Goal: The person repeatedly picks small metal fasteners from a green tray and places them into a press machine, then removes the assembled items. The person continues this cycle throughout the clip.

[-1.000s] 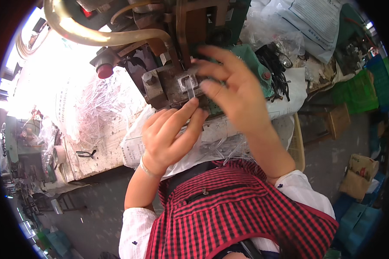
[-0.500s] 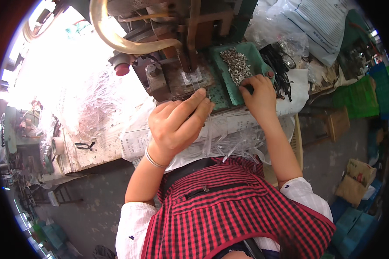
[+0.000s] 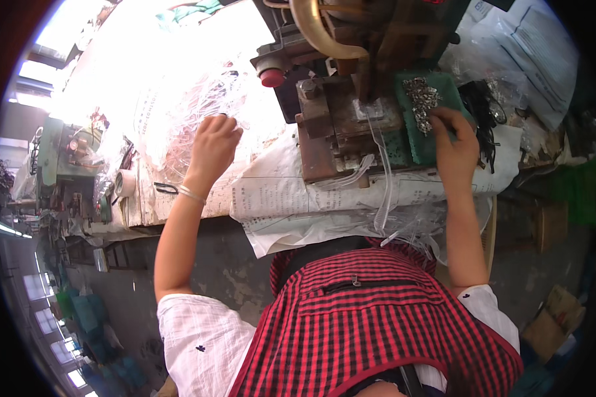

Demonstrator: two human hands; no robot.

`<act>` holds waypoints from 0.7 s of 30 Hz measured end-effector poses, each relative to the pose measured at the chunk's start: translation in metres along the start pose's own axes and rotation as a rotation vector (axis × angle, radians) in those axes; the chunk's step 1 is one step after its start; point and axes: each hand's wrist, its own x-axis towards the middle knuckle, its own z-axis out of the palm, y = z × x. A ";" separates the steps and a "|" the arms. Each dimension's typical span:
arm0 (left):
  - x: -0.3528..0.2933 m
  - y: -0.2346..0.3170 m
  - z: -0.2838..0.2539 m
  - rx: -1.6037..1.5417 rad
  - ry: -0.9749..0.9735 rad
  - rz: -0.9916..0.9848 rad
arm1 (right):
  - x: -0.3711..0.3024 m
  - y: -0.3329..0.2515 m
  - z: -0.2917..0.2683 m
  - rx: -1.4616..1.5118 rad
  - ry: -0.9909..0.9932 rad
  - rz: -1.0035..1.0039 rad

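As the right hand (image 3: 458,144) curled its fingers at small, silvery metal bits (image 3: 420,99) heaped in a green tray (image 3: 451,89), the left hand (image 3: 214,142) hung, fingers bent, beside tangled, glossy clear strips (image 3: 182,135); whether either held anything could not be told. Another see-through strip (image 3: 383,155) trailed from the machine (image 3: 324,112).

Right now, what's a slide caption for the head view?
Left hand by clear strips, right hand by metal bits in a green tray.
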 end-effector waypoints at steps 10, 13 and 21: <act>0.020 0.015 0.038 -0.435 0.176 -0.215 | -0.029 0.035 -0.050 -0.272 0.153 0.028; 0.018 0.042 0.027 -0.864 0.462 -0.598 | -0.041 0.030 -0.067 -0.156 0.202 0.176; 0.054 0.074 -0.002 -1.594 0.716 -0.874 | 0.021 -0.053 0.017 0.074 0.047 -0.429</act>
